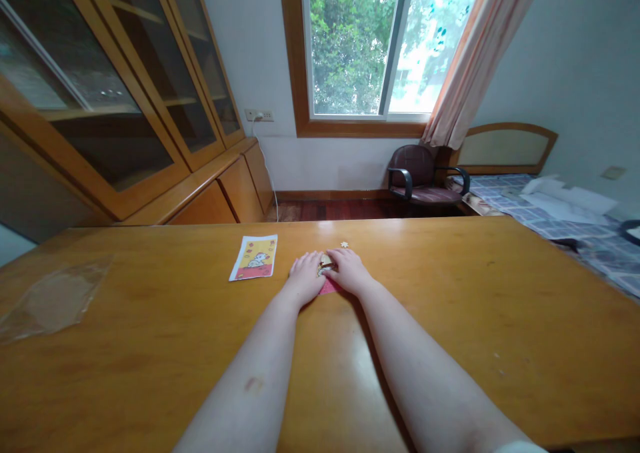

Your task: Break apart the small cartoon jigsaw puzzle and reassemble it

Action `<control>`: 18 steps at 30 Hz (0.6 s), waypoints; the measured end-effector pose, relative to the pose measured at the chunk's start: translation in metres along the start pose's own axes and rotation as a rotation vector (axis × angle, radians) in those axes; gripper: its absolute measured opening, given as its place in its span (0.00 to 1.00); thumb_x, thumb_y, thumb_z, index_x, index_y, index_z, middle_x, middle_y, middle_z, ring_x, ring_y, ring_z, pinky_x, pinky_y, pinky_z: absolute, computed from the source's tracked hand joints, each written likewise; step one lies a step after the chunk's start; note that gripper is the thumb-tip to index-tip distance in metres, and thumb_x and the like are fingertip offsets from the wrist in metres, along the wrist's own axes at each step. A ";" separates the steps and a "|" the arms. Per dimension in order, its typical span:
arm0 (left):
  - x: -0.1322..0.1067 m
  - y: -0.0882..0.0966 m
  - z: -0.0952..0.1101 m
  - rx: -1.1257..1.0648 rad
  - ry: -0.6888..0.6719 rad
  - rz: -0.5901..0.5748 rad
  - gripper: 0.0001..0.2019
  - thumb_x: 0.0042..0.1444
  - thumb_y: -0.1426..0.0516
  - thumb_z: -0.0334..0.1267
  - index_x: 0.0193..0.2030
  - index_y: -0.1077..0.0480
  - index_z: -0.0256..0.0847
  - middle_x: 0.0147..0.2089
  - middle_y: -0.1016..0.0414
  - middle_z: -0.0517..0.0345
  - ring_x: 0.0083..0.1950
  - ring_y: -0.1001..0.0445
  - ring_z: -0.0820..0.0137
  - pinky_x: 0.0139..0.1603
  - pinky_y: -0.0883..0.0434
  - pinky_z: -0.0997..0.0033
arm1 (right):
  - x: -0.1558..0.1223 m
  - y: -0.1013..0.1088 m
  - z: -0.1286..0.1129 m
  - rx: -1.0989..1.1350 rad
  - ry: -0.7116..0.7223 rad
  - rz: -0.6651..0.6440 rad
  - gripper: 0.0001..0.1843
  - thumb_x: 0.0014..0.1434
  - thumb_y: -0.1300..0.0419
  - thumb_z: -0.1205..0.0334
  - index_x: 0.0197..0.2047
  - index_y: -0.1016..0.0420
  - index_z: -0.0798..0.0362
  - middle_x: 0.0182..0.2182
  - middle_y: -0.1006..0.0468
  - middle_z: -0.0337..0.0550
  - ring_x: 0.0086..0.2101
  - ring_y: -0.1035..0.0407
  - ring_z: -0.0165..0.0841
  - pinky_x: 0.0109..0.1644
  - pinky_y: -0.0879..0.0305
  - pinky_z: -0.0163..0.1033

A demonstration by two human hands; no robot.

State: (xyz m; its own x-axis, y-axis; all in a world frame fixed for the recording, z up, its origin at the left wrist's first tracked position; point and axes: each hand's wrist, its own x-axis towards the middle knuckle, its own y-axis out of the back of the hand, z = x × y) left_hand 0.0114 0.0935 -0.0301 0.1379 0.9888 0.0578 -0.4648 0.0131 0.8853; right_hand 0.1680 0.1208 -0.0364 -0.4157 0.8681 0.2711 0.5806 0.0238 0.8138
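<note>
A small jigsaw puzzle [329, 286], with a pink lower edge and a pale figure, lies on the wooden table between my hands, mostly covered by them. My left hand [304, 281] rests flat over its left side, fingers stretched forward. Over the right side lies my right hand [351, 273], its thumb and fingers apart and touching the puzzle. A loose puzzle piece [345, 244] sits just beyond the right fingertips. To the left is a picture card [254, 258], yellow and pink with a white cartoon animal.
A clear plastic bag [55, 296] lies at the left of the table [210, 346]. Past the table's far edge stand a glass-door cabinet [165, 166], a dark armchair [425, 173] and a bed [525, 200]. A white cord [270, 166] hangs from the wall socket.
</note>
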 end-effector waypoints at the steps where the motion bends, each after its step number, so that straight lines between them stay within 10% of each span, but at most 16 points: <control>1: 0.000 0.001 0.001 0.011 -0.022 0.018 0.24 0.53 0.47 0.34 0.58 0.34 0.41 0.63 0.35 0.46 0.64 0.40 0.55 0.65 0.46 0.52 | 0.001 0.001 -0.001 -0.009 -0.007 0.007 0.21 0.51 0.35 0.59 0.49 0.25 0.52 0.47 0.24 0.52 0.49 0.34 0.43 0.57 0.42 0.48; 7: 0.001 0.009 0.002 -0.032 -0.042 0.076 0.15 0.49 0.46 0.28 0.41 0.24 0.45 0.44 0.22 0.52 0.48 0.28 0.60 0.53 0.33 0.62 | 0.004 0.002 0.001 0.193 -0.080 0.063 0.13 0.49 0.41 0.76 0.33 0.21 0.49 0.33 0.23 0.41 0.37 0.32 0.33 0.44 0.36 0.37; 18: 0.006 0.009 0.001 -0.411 -0.038 0.251 0.15 0.50 0.46 0.29 0.44 0.25 0.40 0.45 0.24 0.53 0.45 0.26 0.66 0.51 0.30 0.66 | 0.006 0.008 -0.001 0.487 -0.057 0.301 0.12 0.52 0.45 0.71 0.33 0.21 0.51 0.33 0.24 0.40 0.37 0.30 0.31 0.44 0.34 0.37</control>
State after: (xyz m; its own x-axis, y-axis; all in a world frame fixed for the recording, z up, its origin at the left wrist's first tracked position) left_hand 0.0089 0.0992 -0.0210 0.0058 0.9630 0.2696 -0.7939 -0.1595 0.5867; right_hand 0.1695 0.1255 -0.0277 -0.1513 0.8972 0.4149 0.9288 -0.0147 0.3704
